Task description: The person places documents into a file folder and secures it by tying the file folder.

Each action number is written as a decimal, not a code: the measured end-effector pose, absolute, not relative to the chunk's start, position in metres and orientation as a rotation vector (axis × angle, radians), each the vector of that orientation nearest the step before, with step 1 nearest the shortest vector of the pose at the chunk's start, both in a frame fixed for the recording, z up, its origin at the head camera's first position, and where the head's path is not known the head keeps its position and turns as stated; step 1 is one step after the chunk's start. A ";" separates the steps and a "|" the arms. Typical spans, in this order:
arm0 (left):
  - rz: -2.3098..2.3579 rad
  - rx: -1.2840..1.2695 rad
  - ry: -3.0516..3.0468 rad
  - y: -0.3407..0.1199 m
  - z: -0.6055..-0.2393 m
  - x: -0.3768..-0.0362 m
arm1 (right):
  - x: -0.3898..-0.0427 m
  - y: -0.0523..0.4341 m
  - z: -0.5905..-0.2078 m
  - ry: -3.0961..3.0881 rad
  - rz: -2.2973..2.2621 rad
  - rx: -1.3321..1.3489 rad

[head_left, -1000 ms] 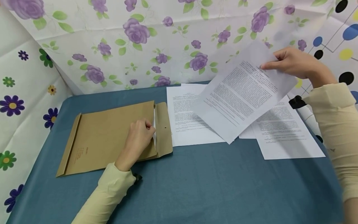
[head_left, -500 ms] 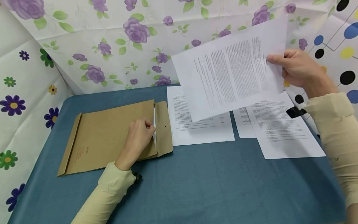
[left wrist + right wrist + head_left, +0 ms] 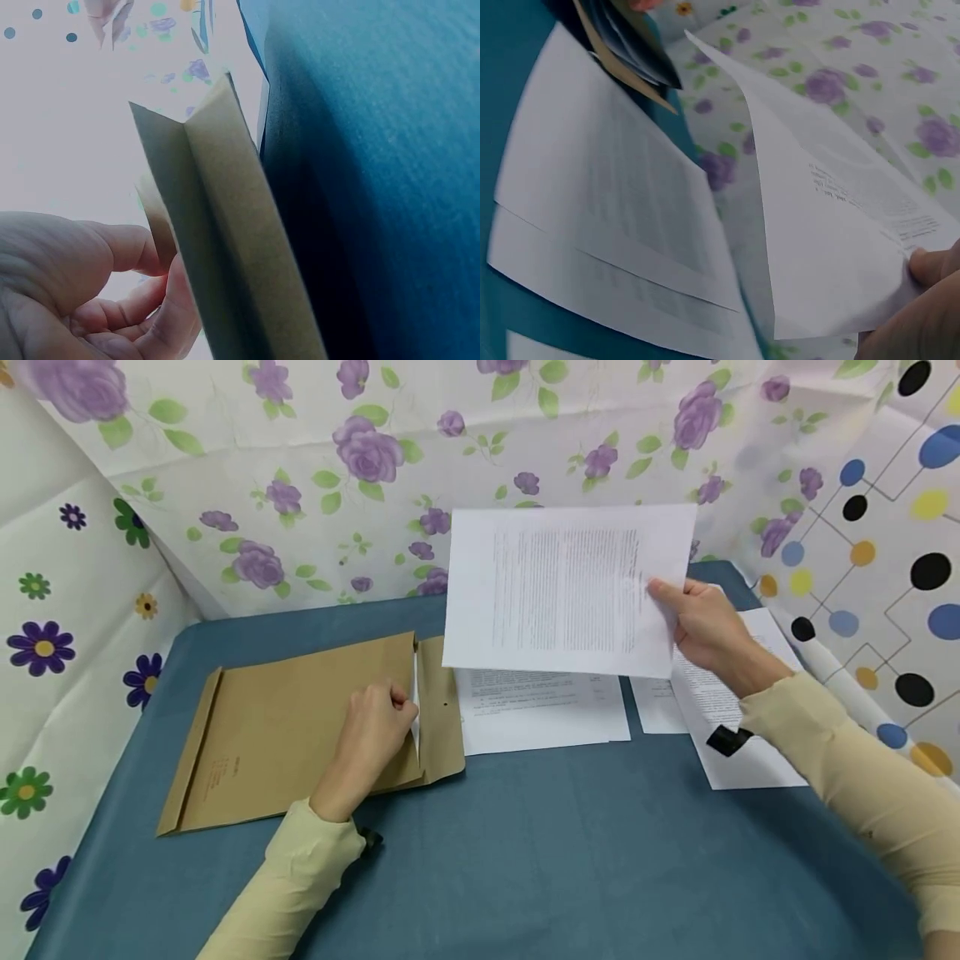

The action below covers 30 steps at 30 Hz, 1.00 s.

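A brown paper envelope (image 3: 300, 718) lies on the blue table, its flap folded out to the right. My left hand (image 3: 369, 731) pinches the upper layer at the envelope's mouth; white paper shows in the opening. In the left wrist view, thumb and fingers lift the envelope's edge (image 3: 161, 232), and its folded side stands close by. My right hand (image 3: 708, 622) grips a printed sheet (image 3: 570, 589) by its right edge, holding it sideways above the table. That sheet (image 3: 825, 225) bends slightly in the right wrist view, with the thumb on its printed side.
Under the raised sheet lie printed papers (image 3: 540, 718), beside the envelope flap. More overlapping papers (image 3: 750, 760) rest at the right, partly covered by my right arm. A floral cloth (image 3: 375, 527) hangs behind the blue table (image 3: 540, 860), with a dotted cloth (image 3: 885, 610) at right.
My right hand has brought the sheet left and lower, turning it from slanted to nearly level sideways, toward the envelope. The left hand keeps its pinch at the envelope mouth.
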<state>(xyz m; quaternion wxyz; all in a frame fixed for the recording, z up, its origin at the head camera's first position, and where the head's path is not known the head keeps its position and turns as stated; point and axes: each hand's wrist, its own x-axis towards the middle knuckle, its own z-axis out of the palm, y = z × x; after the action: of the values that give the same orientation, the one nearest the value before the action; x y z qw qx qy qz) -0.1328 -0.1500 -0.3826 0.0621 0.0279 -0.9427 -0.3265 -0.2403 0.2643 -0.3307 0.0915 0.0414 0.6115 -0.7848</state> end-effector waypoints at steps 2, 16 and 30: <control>-0.989 0.088 -2.850 -0.150 -0.384 -0.132 | -0.236 0.255 -0.341 1.871 -2.286 0.162; -0.989 0.107 -2.857 -0.150 -0.386 -0.134 | -0.209 0.215 -0.381 2.008 -2.036 0.186; -1.006 0.134 -2.858 -0.150 -0.386 -0.134 | -0.183 0.203 -0.392 2.011 -1.877 0.202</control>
<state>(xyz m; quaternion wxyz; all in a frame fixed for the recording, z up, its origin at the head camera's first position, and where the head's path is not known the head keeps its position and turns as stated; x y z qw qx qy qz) -0.1340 -0.1502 -0.3858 0.0544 0.0441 -0.9409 -0.3313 -0.1835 0.2025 -0.3923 0.1903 0.0717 0.7158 -0.6680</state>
